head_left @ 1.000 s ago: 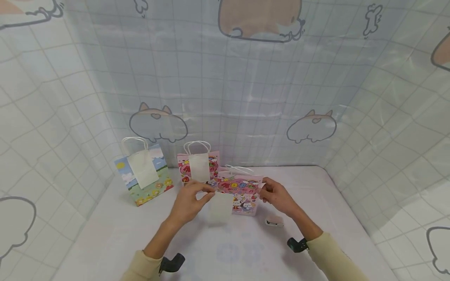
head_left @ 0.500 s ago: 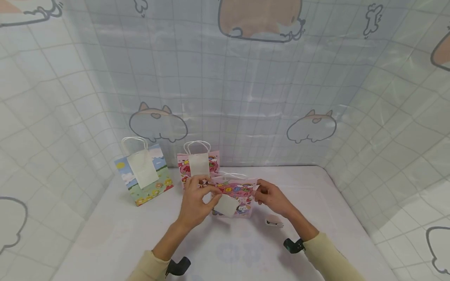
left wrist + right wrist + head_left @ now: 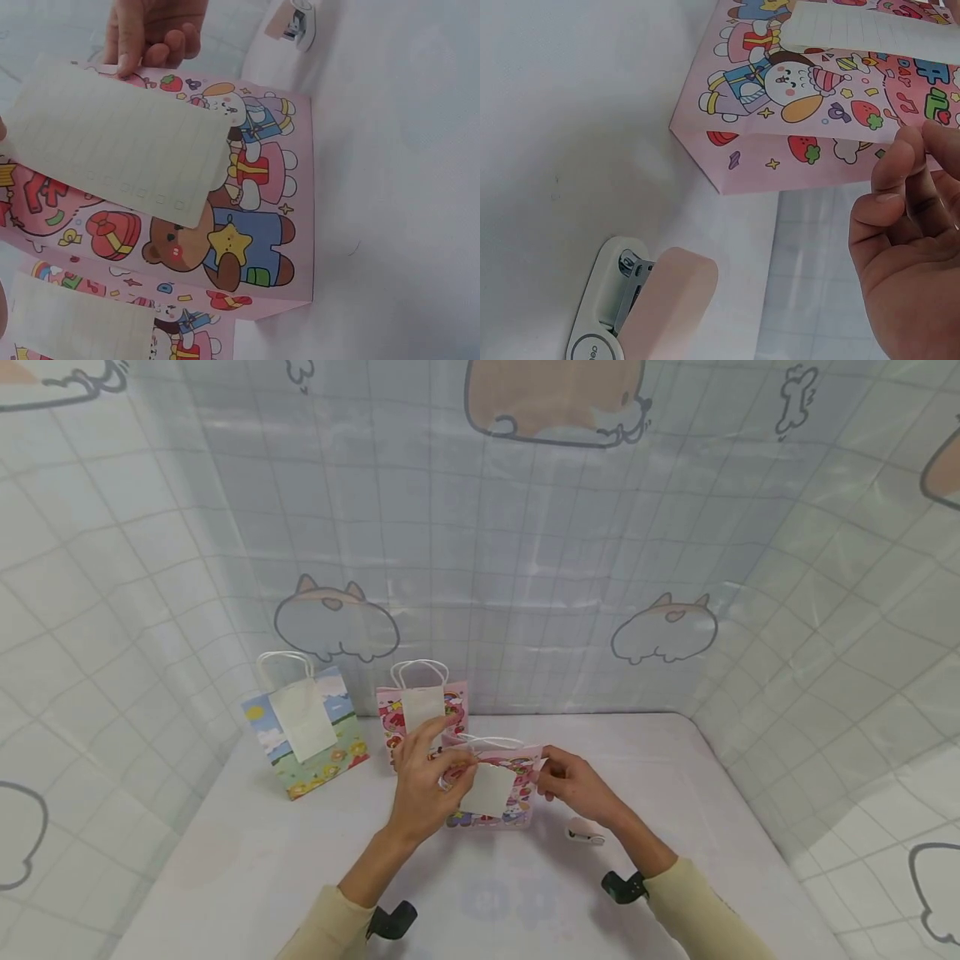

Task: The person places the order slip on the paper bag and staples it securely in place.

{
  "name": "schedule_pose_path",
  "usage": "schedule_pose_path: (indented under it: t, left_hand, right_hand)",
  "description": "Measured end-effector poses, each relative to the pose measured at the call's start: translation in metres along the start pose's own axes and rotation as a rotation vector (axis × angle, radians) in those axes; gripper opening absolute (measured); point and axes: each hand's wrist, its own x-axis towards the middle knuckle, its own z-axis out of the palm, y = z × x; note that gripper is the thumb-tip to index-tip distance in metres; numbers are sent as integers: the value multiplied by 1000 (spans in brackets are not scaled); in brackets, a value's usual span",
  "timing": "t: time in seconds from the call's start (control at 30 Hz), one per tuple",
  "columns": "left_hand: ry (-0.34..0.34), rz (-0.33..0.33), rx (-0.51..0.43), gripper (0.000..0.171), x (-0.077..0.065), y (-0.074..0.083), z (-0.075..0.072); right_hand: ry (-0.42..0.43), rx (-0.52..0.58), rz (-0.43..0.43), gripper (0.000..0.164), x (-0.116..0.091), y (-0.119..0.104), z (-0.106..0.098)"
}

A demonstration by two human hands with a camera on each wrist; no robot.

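Observation:
A pink cartoon-printed paper gift bag (image 3: 520, 800) with white handles stands at the middle of the table. My left hand (image 3: 422, 789) pinches a sheet of lined paper (image 3: 487, 790) by its upper left corner, and the sheet lies over the front of this bag. In the left wrist view the lined paper (image 3: 124, 142) covers part of the print, and only slivers of my left hand show at the edge. My right hand (image 3: 573, 787) pinches the bag's right edge near the top. Below that hand lies a pink and white stapler (image 3: 585, 833), its arm raised in the right wrist view.
Behind on the left stands a second pink bag (image 3: 456, 703) bearing a pale paper sheet (image 3: 422, 708). Farther left, a blue and green landscape bag (image 3: 347, 727) carries a similar sheet (image 3: 303, 718). A grid-patterned curtain (image 3: 510, 568) rises behind the white table (image 3: 637, 743).
My left hand has moved right and slightly up, bringing the paper from beside the bag's lower left onto its front. The bag and my right hand have shifted a little left.

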Motion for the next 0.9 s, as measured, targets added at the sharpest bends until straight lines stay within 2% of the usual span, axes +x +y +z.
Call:
schedule_pose_path:
  t: [0.17, 0.43, 0.63, 0.77, 0.9]
  left_hand:
    - [41, 28, 10, 5, 0, -1, 4]
    - [90, 50, 21, 16, -1, -5, 9]
    - [104, 61, 0, 18, -2, -8, 10]
    - [106, 62, -5, 15, -2, -9, 10]
    - [113, 54, -3, 14, -2, -9, 11]
  right_hand:
    - [-16, 1, -10, 29, 1, 4, 0]
    - [-20, 6, -28, 31, 1, 13, -1]
    - [-5, -101, -74, 36, -1, 10, -1]
    - [59, -165, -98, 39, -1, 4, 1]
    - [170, -203, -94, 45, 0, -8, 4]
